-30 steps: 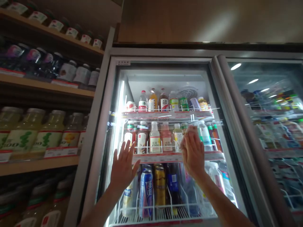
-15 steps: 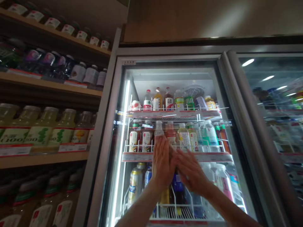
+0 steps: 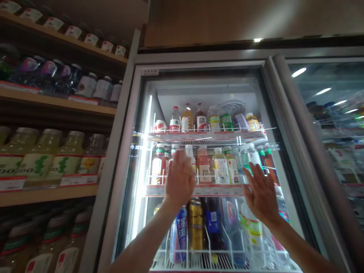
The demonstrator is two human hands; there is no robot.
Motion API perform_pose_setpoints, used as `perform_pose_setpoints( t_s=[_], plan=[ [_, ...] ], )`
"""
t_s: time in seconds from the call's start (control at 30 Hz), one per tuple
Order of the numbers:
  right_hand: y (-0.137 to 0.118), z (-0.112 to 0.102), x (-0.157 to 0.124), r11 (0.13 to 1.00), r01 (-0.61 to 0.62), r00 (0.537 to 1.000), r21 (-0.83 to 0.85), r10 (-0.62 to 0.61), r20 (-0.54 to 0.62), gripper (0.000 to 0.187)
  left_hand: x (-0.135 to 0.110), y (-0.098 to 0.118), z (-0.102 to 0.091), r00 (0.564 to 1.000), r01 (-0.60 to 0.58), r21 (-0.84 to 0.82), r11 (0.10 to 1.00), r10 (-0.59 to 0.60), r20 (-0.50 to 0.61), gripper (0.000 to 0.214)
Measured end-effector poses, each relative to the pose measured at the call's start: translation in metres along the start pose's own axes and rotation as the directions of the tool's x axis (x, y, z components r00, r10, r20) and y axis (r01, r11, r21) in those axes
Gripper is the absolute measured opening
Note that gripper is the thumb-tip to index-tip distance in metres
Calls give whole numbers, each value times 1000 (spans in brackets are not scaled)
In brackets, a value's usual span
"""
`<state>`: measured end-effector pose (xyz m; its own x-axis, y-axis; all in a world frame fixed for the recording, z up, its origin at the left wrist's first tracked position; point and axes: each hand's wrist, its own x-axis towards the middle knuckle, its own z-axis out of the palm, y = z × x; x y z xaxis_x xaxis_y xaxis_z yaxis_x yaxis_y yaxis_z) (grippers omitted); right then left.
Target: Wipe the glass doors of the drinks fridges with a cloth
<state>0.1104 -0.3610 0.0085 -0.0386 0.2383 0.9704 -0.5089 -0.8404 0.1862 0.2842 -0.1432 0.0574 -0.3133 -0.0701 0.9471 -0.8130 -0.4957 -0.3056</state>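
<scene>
My left hand (image 3: 179,178) is raised in front of the lit fridge's glass door (image 3: 210,87), slightly blurred, with its fingers stretched upward. Nothing is in it. To its right, my right hand (image 3: 260,195) is also raised and empty, its fingers spread. A gap lies between the two hands. Through it I see a pink-red bottle (image 3: 204,167) and a pale tea bottle (image 3: 220,167) on the middle rack. Below them stand a gold can (image 3: 196,223) and a dark bottle with a blue label (image 3: 212,218). Whether either hand touches the glass I cannot tell.
On the left, wooden shelves (image 3: 57,102) carry rows of bottles, including yellow-green juice bottles (image 3: 38,155). A long metal door handle (image 3: 287,110) runs down the fridge's right side. Another glass-fronted cooler section (image 3: 341,151) holds more drinks.
My hands were together in front of the middle rack. They have parted, the left moving left and the right moving right. The view has shifted slightly.
</scene>
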Motion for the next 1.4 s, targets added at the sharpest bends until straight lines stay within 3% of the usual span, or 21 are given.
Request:
perform_pose_setpoints(
  t_s=[0.07, 0.13, 0.2, 0.27, 0.33, 0.37, 0.43, 0.5, 0.53, 0.6, 0.63, 0.73, 0.8, 0.9, 0.93, 1.03, 1.1, 1.17, 1.3, 1.33, 1.4],
  plan=[
    [3, 0, -1, 1000, 2, 1000, 13, -2, 10, 59, -11, 22, 2, 958, -249, -70, 966, 257, 127, 47],
    [5, 2, -2, 1000, 0, 1000, 23, 0, 3, 59, -18, 11, -5, 894, -394, -105, 913, 407, 184, 49],
    [4, 3, -2, 1000, -3, 1000, 23, 3, -6, 59, -18, -21, -15, 932, -328, -39, 944, 330, 148, 51],
    [3, 4, -2, 1000, -6, 1000, 19, 6, -16, 60, -13, -48, -22, 998, -59, 77, 995, 58, 12, 54],
    [2, 4, -1, 1000, -2, 1000, 18, 2, -23, 60, -12, -50, -21, 993, 109, 103, 989, -103, -66, 55],
    [2, 4, -1, 1000, 1, 1000, 19, -1, -26, 60, -14, -41, -18, 996, 80, 84, 993, -77, -36, 56],
    [3, 4, -2, 1000, 10, 1000, 24, -10, -30, 59, -21, -19, -13, 976, -185, -9, 983, 185, 112, 58],
    [4, 4, -2, 1000, 12, 999, 27, -11, -30, 58, -24, -11, -14, 868, -438, -109, 892, 451, 207, 59],
    [5, 4, -2, 1000, 9, 999, 26, -8, -31, 58, -22, -17, -16, 844, -475, -117, 872, 490, 219, 60],
    [5, 3, -2, 1000, -1, 1000, 22, 2, -27, 57, -15, -46, -25, 915, -362, -39, 932, 362, 175, 60],
    [4, 3, -3, 1000, -8, 1000, 19, 8, -22, 57, -12, -62, -30, 974, -206, 36, 978, 202, 103, 60],
    [3, 4, -3, 1000, -19, 1000, 14, 19, -7, 56, -16, -86, -39, 999, 41, 122, 992, -39, -21, 62],
    [4, 4, -3, 1000, -16, 1000, 17, 17, -16, 56, -31, -79, -43, 987, -139, 68, 988, 133, 87, 64],
    [5, 5, -4, 1000, -13, 999, 24, 14, -35, 55, -42, -73, -46, 841, -485, -79, 871, 489, 233, 64],
    [5, 6, -4, 1000, -13, 999, 25, 14, -35, 55, -40, -78, -47, 840, -489, -70, 869, 491, 231, 64],
    [6, 6, -4, 1000, 2, 999, 18, -2, -37, 55, -25, -100, -48, 980, -190, 91, 978, 183, 77, 65],
    [6, 6, -4, 1000, 15, 999, 10, -15, -42, 55, -26, -102, -48, 998, -70, 128, 989, 68, 17, 67],
    [6, 6, -4, 1000, 18, 999, 8, -18, -41, 55, -40, -91, -50, 977, -198, 92, 976, 189, 103, 66],
    [7, 7, -7, 1000, 7, 999, 26, -6, -40, 54, -70, -75, -58, 800, -527, -60, 848, 518, 302, 62],
    [7, 7, -7, 1000, 2, 999, 31, 0, -41, 55, -70, -77, -59, 793, -531, -66, 845, 522, 314, 63],
    [8, 8, -8, 999, -5, 999, 39, 6, -40, 55, -61, -86, -58, 874, -418, -1, 909, 402, 273, 65]
  ],
)
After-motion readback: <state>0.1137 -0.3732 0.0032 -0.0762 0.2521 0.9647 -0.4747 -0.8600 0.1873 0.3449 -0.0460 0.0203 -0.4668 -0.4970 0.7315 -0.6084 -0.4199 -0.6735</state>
